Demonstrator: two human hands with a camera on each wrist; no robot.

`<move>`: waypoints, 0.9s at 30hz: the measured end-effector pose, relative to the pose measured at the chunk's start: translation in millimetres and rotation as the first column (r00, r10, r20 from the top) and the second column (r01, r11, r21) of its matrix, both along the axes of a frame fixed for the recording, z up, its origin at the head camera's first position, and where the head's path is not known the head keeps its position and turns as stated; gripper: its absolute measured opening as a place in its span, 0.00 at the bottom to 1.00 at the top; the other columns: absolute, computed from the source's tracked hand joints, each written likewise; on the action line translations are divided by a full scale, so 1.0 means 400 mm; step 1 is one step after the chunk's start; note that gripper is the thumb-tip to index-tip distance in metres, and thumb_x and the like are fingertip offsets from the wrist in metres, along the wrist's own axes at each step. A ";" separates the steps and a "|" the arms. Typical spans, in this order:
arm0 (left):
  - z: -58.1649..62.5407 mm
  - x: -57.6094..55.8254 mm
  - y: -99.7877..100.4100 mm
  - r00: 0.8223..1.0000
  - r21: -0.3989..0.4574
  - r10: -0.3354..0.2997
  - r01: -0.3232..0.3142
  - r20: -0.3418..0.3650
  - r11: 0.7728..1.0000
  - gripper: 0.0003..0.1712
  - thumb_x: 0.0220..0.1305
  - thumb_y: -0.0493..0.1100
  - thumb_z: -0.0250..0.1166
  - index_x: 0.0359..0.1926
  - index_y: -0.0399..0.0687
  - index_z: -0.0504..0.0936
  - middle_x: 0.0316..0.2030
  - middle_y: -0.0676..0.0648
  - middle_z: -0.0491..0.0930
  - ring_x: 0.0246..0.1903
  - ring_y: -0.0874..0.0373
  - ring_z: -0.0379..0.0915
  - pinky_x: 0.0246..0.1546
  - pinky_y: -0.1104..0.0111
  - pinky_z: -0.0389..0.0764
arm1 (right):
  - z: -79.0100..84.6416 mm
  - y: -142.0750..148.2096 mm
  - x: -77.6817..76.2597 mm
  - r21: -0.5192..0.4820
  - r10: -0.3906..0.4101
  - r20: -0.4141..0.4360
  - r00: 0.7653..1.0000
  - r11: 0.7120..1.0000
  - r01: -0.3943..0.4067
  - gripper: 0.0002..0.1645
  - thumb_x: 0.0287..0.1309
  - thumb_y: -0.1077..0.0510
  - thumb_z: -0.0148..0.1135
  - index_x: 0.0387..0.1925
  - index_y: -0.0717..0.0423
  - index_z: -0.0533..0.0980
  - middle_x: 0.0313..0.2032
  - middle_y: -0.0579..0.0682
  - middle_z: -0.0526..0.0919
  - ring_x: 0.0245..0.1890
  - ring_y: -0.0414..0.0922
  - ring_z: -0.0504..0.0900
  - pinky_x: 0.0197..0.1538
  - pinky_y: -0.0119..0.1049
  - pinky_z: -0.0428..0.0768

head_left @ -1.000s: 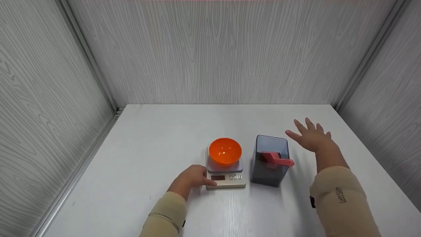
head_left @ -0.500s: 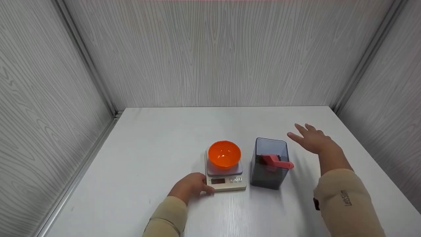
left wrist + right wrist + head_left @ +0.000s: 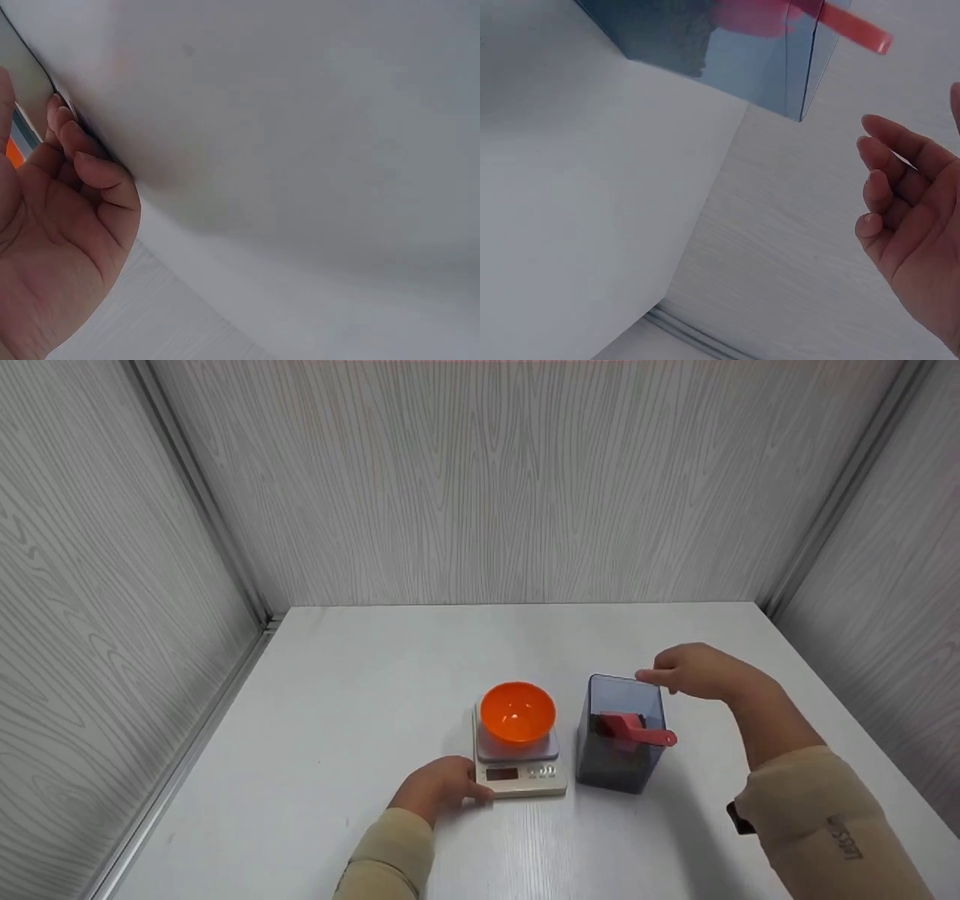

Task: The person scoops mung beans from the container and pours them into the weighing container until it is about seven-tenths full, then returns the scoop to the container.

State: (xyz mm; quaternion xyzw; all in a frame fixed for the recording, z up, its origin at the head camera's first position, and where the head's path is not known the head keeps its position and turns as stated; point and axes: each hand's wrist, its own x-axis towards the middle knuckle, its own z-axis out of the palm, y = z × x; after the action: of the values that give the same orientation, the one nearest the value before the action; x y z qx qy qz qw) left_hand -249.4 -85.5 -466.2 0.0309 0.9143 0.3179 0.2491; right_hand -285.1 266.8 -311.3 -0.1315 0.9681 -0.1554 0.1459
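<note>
My left hand [image 3: 442,786] grips the left front corner of a white kitchen scale [image 3: 536,786], thumb along its front edge and curled fingers at its side. In the left wrist view the fingertips [image 3: 64,116] meet the scale's edge. An orange bowl [image 3: 517,714] sits on the scale's platform. To the right stands a clear bluish square container [image 3: 609,769] with dark contents. A pink scoop [image 3: 649,735] lies in it, handle sticking out over the front right rim. My right hand [image 3: 701,671], fingers loosely bent and holding nothing, hovers by the container's far right corner.
All of this stands on a white table [image 3: 360,682]. Pale wood-grain panels rise at the back [image 3: 480,480], on the left [image 3: 112,607] and on the right [image 3: 892,585].
My right hand's spread fingers have bent down, and the hand has come in closer to the container's rim. The left hand stays at the scale, its thumb slightly lower on the front edge.
</note>
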 end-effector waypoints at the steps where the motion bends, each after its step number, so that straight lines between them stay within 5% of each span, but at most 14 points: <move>1: 0.001 0.000 -0.001 1.000 0.001 0.002 -0.002 0.004 1.000 0.19 0.45 0.53 0.71 0.39 0.52 0.81 0.36 0.51 0.77 0.38 0.52 0.68 0.54 0.49 0.64 | 0.000 -0.010 0.005 0.010 0.014 0.008 1.000 1.000 -0.014 0.29 0.58 0.35 0.50 0.38 0.56 0.77 0.31 0.50 0.78 0.35 0.48 0.75 0.36 0.44 0.74; 9: 0.007 0.007 -0.014 1.000 -0.021 0.017 -0.017 0.016 1.000 0.19 0.46 0.54 0.71 0.38 0.51 0.80 0.35 0.51 0.76 0.37 0.51 0.68 0.51 0.50 0.66 | -0.023 -0.089 0.039 0.054 0.105 0.052 0.993 0.993 -0.108 0.10 0.54 0.52 0.61 0.23 0.53 0.76 0.19 0.46 0.71 0.25 0.42 0.69 0.26 0.36 0.68; 27: 0.017 0.007 -0.026 1.000 -0.014 0.012 -0.012 0.019 1.000 0.19 0.47 0.54 0.71 0.37 0.51 0.79 0.35 0.50 0.76 0.38 0.51 0.68 0.51 0.52 0.66 | -0.050 -0.135 0.052 0.201 0.099 0.055 0.994 0.974 -0.108 0.05 0.51 0.67 0.56 0.30 0.57 0.74 0.24 0.50 0.74 0.25 0.46 0.73 0.28 0.36 0.74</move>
State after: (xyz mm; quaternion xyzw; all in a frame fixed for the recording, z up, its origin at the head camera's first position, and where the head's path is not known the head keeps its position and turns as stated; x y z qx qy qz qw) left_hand -246.4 -96.0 -459.5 0.0207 0.9142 0.3134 0.2561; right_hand -264.2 212.7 -331.2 -0.1626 0.9673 -0.0504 0.1880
